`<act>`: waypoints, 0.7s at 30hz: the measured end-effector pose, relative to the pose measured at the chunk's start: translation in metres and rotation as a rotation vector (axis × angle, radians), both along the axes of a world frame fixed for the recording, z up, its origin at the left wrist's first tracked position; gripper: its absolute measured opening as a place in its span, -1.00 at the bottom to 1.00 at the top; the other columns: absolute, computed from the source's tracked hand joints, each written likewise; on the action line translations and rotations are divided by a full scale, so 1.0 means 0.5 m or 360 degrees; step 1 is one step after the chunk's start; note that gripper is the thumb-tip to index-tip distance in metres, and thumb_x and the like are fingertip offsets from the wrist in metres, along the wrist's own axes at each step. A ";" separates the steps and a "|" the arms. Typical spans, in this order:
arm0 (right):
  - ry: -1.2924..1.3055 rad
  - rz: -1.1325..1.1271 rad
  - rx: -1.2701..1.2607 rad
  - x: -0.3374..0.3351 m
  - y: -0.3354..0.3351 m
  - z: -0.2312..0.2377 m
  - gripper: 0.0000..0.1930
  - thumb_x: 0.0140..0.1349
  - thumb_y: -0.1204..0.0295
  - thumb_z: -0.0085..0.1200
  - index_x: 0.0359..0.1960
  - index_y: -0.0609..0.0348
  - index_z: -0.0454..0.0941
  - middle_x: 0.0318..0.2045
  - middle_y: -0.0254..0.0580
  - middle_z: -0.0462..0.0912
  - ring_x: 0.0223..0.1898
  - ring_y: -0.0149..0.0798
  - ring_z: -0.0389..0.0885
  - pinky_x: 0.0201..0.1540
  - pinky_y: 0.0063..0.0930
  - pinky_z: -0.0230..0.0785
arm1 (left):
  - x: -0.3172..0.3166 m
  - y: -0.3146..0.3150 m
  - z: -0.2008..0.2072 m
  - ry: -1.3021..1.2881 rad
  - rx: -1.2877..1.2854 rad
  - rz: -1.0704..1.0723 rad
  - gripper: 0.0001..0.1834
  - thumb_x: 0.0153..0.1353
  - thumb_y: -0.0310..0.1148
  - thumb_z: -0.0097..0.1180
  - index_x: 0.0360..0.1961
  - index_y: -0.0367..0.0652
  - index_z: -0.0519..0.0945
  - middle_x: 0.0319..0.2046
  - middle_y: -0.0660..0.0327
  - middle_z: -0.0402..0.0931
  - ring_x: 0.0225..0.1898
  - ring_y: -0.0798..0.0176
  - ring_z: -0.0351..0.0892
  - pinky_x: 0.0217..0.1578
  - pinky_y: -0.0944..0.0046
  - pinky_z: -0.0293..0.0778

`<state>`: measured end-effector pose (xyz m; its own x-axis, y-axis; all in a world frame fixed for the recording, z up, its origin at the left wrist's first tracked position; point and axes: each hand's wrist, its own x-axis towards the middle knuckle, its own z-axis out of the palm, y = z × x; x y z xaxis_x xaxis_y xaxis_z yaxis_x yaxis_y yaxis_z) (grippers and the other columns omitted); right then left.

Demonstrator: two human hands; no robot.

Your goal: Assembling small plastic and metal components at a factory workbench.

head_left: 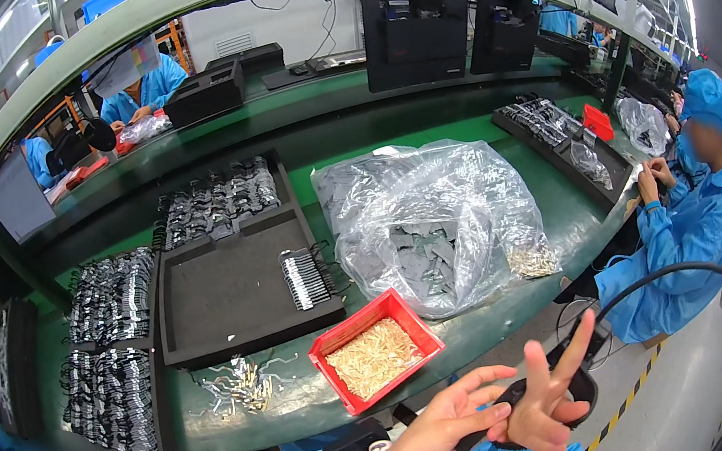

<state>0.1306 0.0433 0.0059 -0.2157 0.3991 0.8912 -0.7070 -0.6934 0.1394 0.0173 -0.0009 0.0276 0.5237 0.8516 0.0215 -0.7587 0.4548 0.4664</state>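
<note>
At the lower edge, my left hand (444, 424), with a pale watch on its wrist, reaches across to my right hand. Its thumb and fingers close on a black strap (514, 392) beside my right palm. My right hand (538, 404) is raised with fingers spread, two of them pointing up, and nothing in its grip. A black device (582, 390) sits behind my right hand, partly hidden by it. Just beyond my hands stands a red bin (335, 384) of small brass-coloured pieces (375, 357). Loose metal pins and bent wires (250, 385) lie left of the bin.
A black foam tray (222, 286) holds a row of black-and-silver parts (306, 279); more parts (113, 399) are stacked leftward. A large clear plastic bag (432, 206) covers mid-bench. A black cable (672, 271) arcs at right. A co-worker in blue (692, 216) sits at right.
</note>
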 end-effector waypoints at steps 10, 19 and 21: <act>-0.1026 -0.0953 -0.0006 -0.034 0.006 0.107 0.02 0.12 0.30 0.05 0.20 -0.44 -0.70 0.25 -0.18 -0.77 0.28 0.31 -0.33 0.04 0.50 -0.09 | -0.002 -0.008 -0.027 0.0000 -0.0036 0.0316 -0.72 0.22 -0.48 -0.10 -0.05 -0.33 0.37 -0.23 0.26 0.38 -0.30 0.44 0.37 -0.24 0.43 0.32; -0.0648 -0.3316 0.0321 -0.066 0.086 0.118 -0.12 0.08 0.28 0.12 0.30 -0.08 -0.28 0.25 0.10 -0.04 -0.04 -0.06 0.39 -0.24 -0.28 0.43 | 0.056 -0.016 -0.077 0.0138 -0.0228 0.0350 -0.66 0.22 -0.39 -0.02 -0.01 -0.34 0.36 -0.37 0.29 0.43 -0.39 0.47 0.38 -0.34 0.51 0.33; -0.1078 -0.3010 0.0496 -0.042 0.080 0.126 -0.18 0.06 0.43 0.10 0.28 0.04 -0.18 0.19 0.14 0.07 -0.09 -0.05 0.43 -0.26 -0.27 0.43 | 0.047 -0.014 -0.066 0.0411 -0.0164 0.0294 -0.64 0.22 -0.40 -0.02 0.01 -0.35 0.35 -0.37 0.30 0.43 -0.34 0.47 0.39 -0.31 0.50 0.35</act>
